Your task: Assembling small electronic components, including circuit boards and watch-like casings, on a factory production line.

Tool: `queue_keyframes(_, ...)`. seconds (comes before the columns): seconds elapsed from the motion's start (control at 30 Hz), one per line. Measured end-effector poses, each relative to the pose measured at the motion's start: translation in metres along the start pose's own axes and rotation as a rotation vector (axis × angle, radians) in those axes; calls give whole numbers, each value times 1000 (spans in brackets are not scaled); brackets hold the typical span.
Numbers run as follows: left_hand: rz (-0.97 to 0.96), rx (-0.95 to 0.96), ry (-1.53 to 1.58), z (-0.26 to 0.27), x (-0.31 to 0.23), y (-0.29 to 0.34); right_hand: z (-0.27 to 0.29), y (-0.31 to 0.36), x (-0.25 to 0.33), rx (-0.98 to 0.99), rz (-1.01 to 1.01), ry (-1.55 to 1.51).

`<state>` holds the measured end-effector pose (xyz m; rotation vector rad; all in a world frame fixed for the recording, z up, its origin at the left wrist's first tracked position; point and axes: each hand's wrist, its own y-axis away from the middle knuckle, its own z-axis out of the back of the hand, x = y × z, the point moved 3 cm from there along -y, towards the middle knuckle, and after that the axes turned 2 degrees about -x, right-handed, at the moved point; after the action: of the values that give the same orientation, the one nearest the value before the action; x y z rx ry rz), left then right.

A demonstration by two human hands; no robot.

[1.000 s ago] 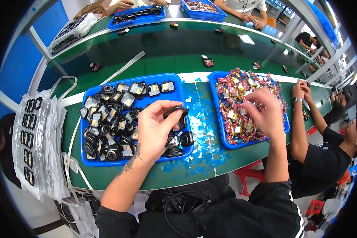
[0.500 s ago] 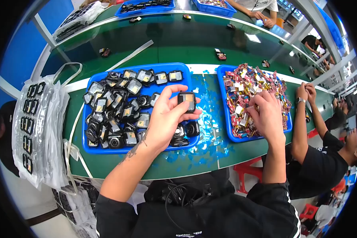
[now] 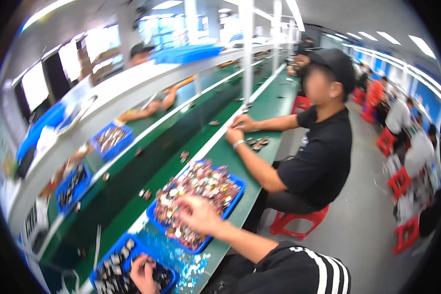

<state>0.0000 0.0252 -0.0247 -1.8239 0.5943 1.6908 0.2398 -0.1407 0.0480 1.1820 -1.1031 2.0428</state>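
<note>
Nearest the bench's front edge, the left hand [image 3: 143,272] sits curled in the blue tray of dark parts [image 3: 113,268]; whether it grips one I cannot tell, the picture is blurred. Just beyond, the right hand [image 3: 197,215] hovers half-open, fingers spread, over the blue tray of mixed coloured pieces [image 3: 198,188], apparently holding nothing. That tray lies close to the bench edge, so a careless drag could, I judge, nudge it over. Shiny scraps [image 3: 188,257] litter the edge between the trays and could slide off. Farther along, a seated co-worker's hands [image 3: 237,128] work beside a small pile [image 3: 257,142].
</note>
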Motion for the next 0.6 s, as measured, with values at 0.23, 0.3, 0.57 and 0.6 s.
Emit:
queue_keyframes(0.23, -33, 181, -277, -27, -13, -12, -62, 53, 7, 547, -60, -423)
queue_keyframes(0.3, -168, 165, -361, -39, -34, -7, -69, 53, 8, 592, -41, -439)
queue_keyframes(0.57, -19, 132, -194, -34, -21, -1, -85, 49, 6, 640, -76, -475)
queue_keyframes(0.6, -20, 121, -198, -29, -16, 0, -86, 47, 8, 628, -94, -396)
